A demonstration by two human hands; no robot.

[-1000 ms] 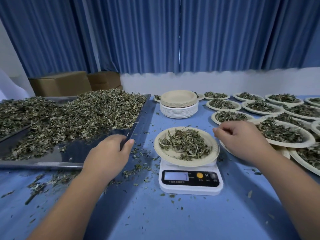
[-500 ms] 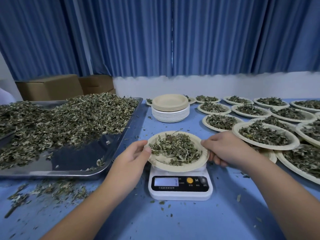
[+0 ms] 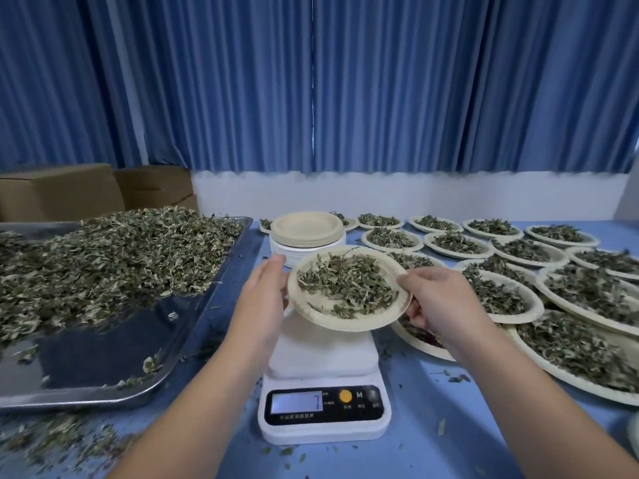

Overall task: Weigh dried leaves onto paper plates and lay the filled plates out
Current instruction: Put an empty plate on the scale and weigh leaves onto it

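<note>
A paper plate (image 3: pixel 359 323) filled with dried leaves (image 3: pixel 347 283) hangs tilted in the air above the white scale (image 3: pixel 323 385). My left hand (image 3: pixel 264 292) holds its left rim and my right hand (image 3: pixel 437 300) grips its right rim, thumb on top. The scale's platform is bare and its display is lit. A big heap of dried leaves (image 3: pixel 114 261) lies in the metal tray (image 3: pixel 103 385) to the left. A stack of empty paper plates (image 3: pixel 306 229) stands behind the lifted plate.
Several filled plates (image 3: pixel 501 299) cover the blue table (image 3: pixel 432 426) on the right, some overlapping. Loose leaf bits lie scattered at the near left. Cardboard boxes (image 3: pixel 62 191) stand behind the tray. Blue curtains hang along the back.
Both hands took the plate by its rims and lifted it off the scale. A second ago my left hand was at the tray's edge.
</note>
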